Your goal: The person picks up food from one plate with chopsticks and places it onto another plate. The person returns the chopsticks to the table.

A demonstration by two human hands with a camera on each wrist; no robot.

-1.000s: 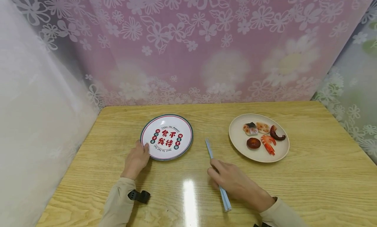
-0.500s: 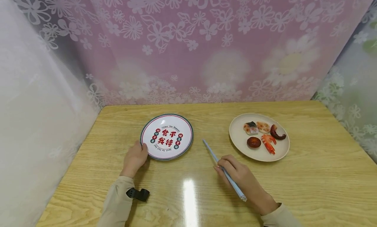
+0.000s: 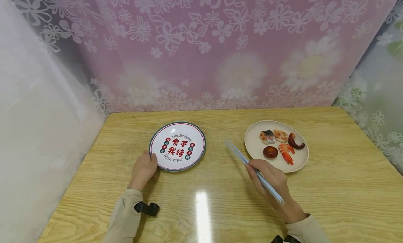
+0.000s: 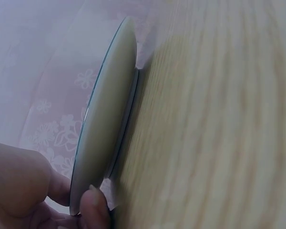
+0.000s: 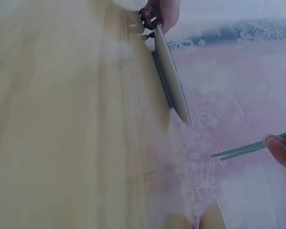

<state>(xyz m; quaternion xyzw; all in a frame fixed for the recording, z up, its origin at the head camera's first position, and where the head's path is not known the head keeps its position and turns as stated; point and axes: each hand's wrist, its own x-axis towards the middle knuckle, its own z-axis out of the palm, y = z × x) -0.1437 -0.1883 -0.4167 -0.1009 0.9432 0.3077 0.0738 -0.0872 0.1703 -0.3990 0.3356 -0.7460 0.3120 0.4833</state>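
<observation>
The left hand (image 3: 144, 169) pinches the near left rim of the white plate with red Chinese lettering (image 3: 177, 146), thumb on top and fingers beneath. That plate rests on its foot at the left of the surface (image 3: 94, 201); a careless lift or downward push at this one edge could tip or slide it, since the grip is all on one side.

The right hand (image 3: 271, 180) pinches a pair of pale blue chopsticks (image 3: 240, 156), tips raised and pointing far left, slightly apart in the right wrist view. If the sticks cross or the fingers lose their alignment, the tips would probably fail to meet squarely and anything between them could twist free.

The hand also overlaps the near left edge of the cream plate (image 3: 253, 154) in the head view; whether it touches is unclear, but a low sweep might knock the rim. On that plate the brown oval piece (image 3: 270, 152) looks smooth and round, so it may roll from a squeeze off its middle. The shrimp (image 3: 286, 153) and octopus tentacle (image 3: 294, 141) curve awkwardly and could swivel, while the fish slice (image 3: 268, 136) and lotus root slice (image 3: 281, 135) sit close enough to be nudged together.
</observation>
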